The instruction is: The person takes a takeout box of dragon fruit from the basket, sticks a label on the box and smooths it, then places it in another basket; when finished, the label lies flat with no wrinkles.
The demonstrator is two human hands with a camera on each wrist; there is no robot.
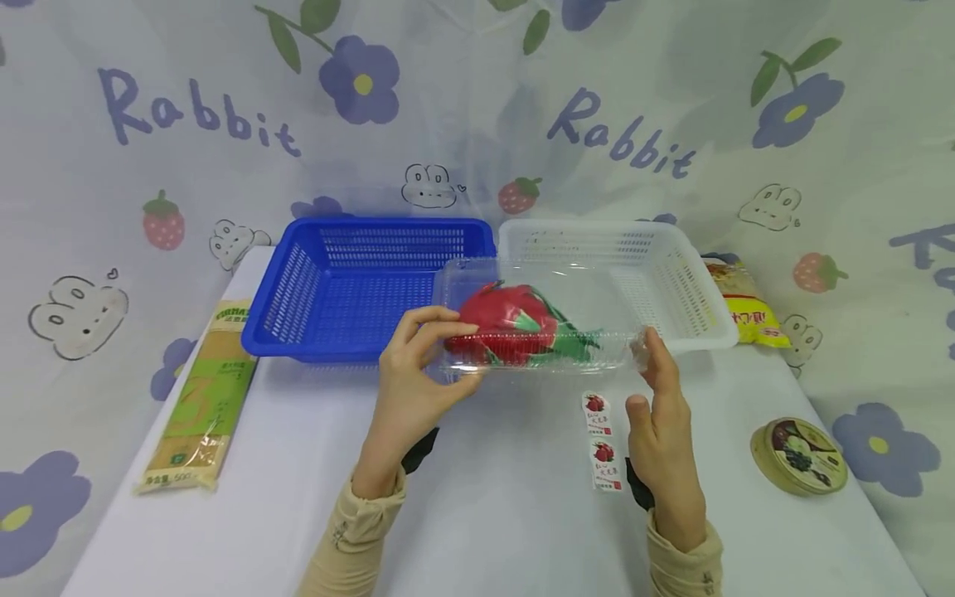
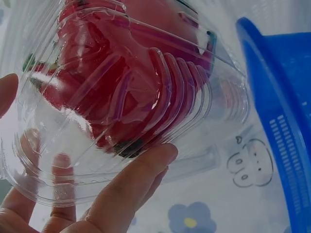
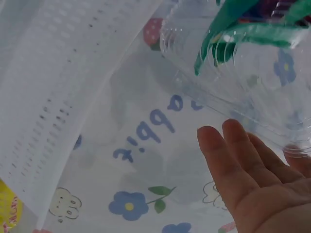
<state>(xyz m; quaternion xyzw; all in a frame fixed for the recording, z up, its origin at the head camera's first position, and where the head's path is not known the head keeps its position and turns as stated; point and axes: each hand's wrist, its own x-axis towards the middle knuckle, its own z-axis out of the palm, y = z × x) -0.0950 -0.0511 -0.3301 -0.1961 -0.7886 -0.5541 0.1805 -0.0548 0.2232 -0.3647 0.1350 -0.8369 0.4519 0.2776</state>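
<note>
A clear plastic clamshell box (image 1: 604, 319) with a red dragon fruit (image 1: 511, 319) and its green leaves inside is held above the white table (image 1: 485, 497), in front of two baskets. My left hand (image 1: 448, 348) grips the box's left end, fingers over the top and thumb below. In the left wrist view its fingers (image 2: 131, 189) curl under the ribbed box (image 2: 214, 97). My right hand (image 1: 645, 369) touches the box's right end with straight fingers, thumb apart. In the right wrist view those fingers (image 3: 228, 155) lie flat below the box (image 3: 252, 97).
A blue basket (image 1: 336, 282) and a white basket (image 1: 671, 274) stand side by side at the back. A long noodle packet (image 1: 205, 398) lies at the left, a yellow packet (image 1: 749, 311) at the right. A round tin (image 1: 800, 456) and a sticker strip (image 1: 600, 431) lie nearer.
</note>
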